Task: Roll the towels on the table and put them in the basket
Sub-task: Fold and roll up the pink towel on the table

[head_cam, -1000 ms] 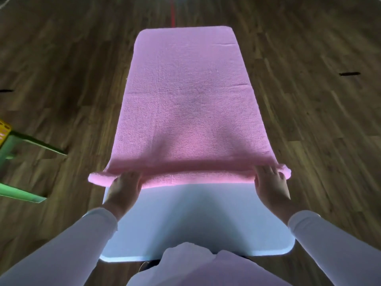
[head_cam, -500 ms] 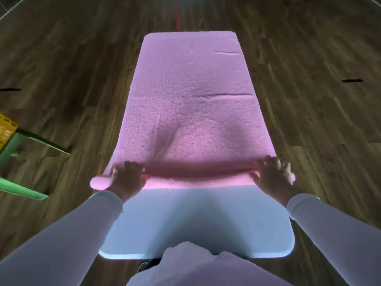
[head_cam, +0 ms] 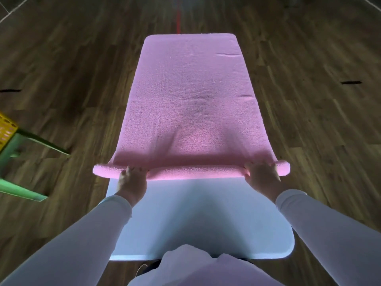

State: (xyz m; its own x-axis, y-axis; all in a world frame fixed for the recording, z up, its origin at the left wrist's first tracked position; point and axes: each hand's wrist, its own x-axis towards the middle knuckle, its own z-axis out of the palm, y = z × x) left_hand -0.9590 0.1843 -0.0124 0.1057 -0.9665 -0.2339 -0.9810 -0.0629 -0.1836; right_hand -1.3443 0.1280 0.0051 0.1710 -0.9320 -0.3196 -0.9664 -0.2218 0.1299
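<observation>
towel [head_cam: 191, 96] on table [head_cam: 195, 219], basket [head_cam: 7, 126] on stool [head_cam: 24, 162] left

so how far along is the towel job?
Early. Done: the near edge of the pink towel is wound into a thin roll. In hand: the left hand and right hand grip that roll near its ends. Left: most of the towel lies flat along the table, unrolled, and the roll must then go into the yellow basket at the left edge. No other towels are in view.
</observation>
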